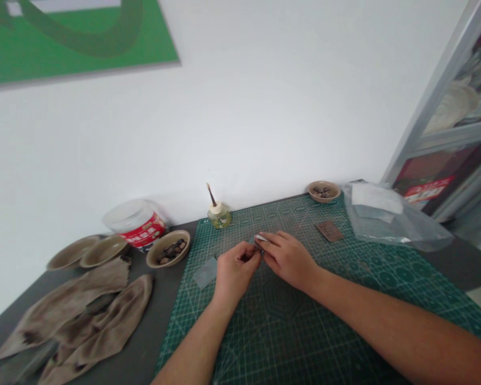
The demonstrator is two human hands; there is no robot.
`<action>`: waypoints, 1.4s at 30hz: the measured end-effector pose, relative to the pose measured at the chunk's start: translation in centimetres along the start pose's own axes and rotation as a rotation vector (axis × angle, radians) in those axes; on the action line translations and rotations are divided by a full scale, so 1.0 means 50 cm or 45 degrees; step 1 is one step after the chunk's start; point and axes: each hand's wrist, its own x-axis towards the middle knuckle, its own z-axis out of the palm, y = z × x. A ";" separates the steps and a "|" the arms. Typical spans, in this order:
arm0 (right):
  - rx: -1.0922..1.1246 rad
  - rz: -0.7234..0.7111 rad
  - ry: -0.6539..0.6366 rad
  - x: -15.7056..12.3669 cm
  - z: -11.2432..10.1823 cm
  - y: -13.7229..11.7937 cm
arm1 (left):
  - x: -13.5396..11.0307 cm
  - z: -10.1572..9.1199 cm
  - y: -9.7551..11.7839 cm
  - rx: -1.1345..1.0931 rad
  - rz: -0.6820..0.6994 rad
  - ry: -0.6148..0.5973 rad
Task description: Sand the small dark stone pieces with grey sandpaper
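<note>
Both my hands meet over the green cutting mat point(304, 331), near its far middle. My left hand point(234, 270) is closed in a pinch on something small and dark that I cannot make out. My right hand point(286, 256) has its fingers curled and pressed together on a small pale grey piece point(260, 238) at its fingertips. The fingertips of the two hands touch. A grey rectangular sheet point(205, 272) lies flat on the mat just left of my left hand.
A small glass bottle with a brush point(218, 214) stands at the mat's far edge. Bowls of dark pieces point(169, 249) point(324, 191), two empty dishes point(88, 252), a plastic tub point(136, 224), stained cloths point(84, 315), a brown sheet point(329, 231) and a plastic bag point(388, 216) surround it.
</note>
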 end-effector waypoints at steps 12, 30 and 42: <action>0.053 0.033 0.001 0.007 -0.004 0.009 | 0.001 0.006 0.004 -0.086 -0.053 -0.027; 0.553 0.056 0.134 0.004 -0.019 -0.003 | -0.004 0.002 0.021 -0.441 -0.023 -0.043; 0.491 0.173 0.035 0.000 -0.005 0.021 | -0.004 0.001 0.013 -0.473 0.000 0.063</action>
